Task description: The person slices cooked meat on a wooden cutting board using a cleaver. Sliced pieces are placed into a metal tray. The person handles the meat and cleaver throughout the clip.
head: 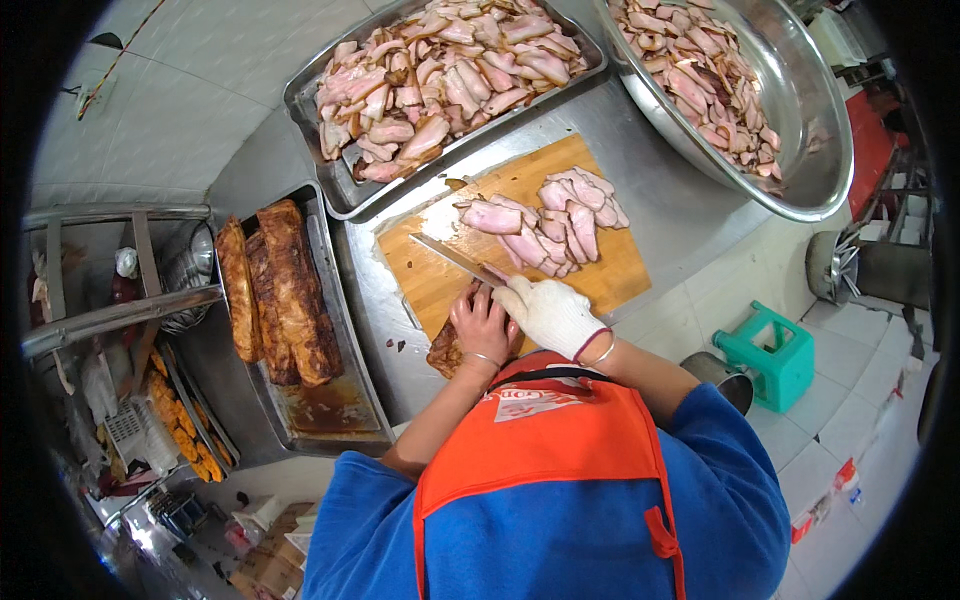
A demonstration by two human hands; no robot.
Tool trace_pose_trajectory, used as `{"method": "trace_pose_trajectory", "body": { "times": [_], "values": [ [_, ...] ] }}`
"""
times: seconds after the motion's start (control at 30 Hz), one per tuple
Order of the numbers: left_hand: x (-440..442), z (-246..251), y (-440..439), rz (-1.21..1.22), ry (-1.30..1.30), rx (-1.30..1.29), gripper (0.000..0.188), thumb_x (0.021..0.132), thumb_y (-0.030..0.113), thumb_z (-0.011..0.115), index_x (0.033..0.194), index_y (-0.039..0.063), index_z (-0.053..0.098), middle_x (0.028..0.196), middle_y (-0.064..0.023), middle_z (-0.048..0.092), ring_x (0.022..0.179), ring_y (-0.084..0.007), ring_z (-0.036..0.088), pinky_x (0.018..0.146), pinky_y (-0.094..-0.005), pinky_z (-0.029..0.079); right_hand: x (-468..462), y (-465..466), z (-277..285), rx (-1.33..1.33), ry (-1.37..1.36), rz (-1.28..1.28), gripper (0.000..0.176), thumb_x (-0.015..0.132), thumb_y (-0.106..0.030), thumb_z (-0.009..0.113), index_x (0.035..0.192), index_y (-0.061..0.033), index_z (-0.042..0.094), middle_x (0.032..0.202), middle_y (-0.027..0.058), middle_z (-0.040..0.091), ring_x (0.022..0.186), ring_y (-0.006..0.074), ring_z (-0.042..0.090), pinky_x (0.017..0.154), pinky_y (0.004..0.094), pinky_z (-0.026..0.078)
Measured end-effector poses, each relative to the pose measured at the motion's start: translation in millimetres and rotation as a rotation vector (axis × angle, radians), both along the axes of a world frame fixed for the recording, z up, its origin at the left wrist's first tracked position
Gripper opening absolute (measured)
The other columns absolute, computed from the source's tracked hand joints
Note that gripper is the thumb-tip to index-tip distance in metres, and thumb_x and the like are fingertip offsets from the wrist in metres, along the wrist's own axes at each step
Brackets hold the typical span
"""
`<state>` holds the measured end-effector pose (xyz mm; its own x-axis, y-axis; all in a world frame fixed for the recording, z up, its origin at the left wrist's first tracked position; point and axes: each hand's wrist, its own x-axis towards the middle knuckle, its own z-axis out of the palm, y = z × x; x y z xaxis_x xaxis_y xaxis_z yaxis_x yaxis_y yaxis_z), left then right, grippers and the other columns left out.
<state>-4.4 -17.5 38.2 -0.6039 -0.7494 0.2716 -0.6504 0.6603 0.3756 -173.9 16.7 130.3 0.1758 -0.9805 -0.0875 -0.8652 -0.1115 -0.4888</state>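
On a wooden cutting board (pixel 420 300) lies a browned slab of cooked meat (pixel 444 352), partly hidden by my hands and apron. My bare left hand (pixel 484 326) presses down on this slab with the fingers bent over it. In a white knit glove, my right hand (pixel 551 311) grips a knife (pixel 454 257); its blade points up and left across the board, close to my left fingers. Beyond the blade, a pile of pale pink meat slices (pixel 551 225) rests on the board.
A large metal tray (pixel 300 112) heaped with sliced meat stands behind the board. At the upper right is a wide steel basin (pixel 814 142) of more slices. To the left, a tray (pixel 375 427) holds several whole browned slabs (pixel 289 292). A green plastic stool (pixel 780 360) stands on the floor.
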Motion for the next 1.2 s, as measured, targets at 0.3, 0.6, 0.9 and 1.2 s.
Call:
{"method": "trace_pose_trajectory", "body": {
  "times": [0.3,0.6,0.9,1.2],
  "values": [
    [-9.2,9.4,1.0,0.028,0.037,-0.038,0.032,0.075,0.023,0.073,0.102,0.007,0.065,0.117,-0.0144,0.058,0.109,-0.0374,0.052,0.092,-0.0510,0.041,-35.7,84.2,-2.4,0.082,0.023,0.029,0.023,0.090,-0.019,0.056,0.108,-0.0081,0.062,0.097,0.0127,0.060,0.071,0.0329,0.067,0.057,0.0420,0.056],
    [-6.6,16.7,-4.0,-0.046,-0.004,0.003,0.039,0.070,0.021,0.075,0.104,0.006,0.065,0.118,-0.0151,0.056,0.112,-0.0380,0.049,0.095,-0.0523,0.039,-4.6,-4.7,-26.5,-0.012,0.025,-0.010,0.025,0.090,-0.019,0.055,0.113,-0.0122,0.058,0.098,0.0134,0.062,0.071,0.0319,0.069,0.056,0.0444,0.055],
    [-6.7,5.1,-1.0,0.025,0.040,-0.034,0.033,0.075,0.025,0.072,0.104,0.011,0.066,0.119,-0.0093,0.059,0.110,-0.0353,0.052,0.093,-0.0507,0.040,-32.0,75.9,-9.5,0.111,0.026,-0.018,0.025,0.095,-0.022,0.049,0.117,-0.0148,0.061,0.102,0.0128,0.063,0.070,0.0325,0.068,0.058,0.0455,0.055],
    [-3.9,8.4,-3.2,-0.007,0.030,-0.007,0.035,0.075,0.023,0.073,0.107,0.010,0.066,0.121,-0.0102,0.058,0.112,-0.0349,0.051,0.094,-0.0501,0.041,1.7,-40.7,-40.1,0.032,-0.077,-0.063,0.028,0.091,-0.018,0.052,0.117,-0.0092,0.056,0.108,0.0156,0.063,0.076,0.0353,0.069,0.063,0.0480,0.056]
  ]
}}
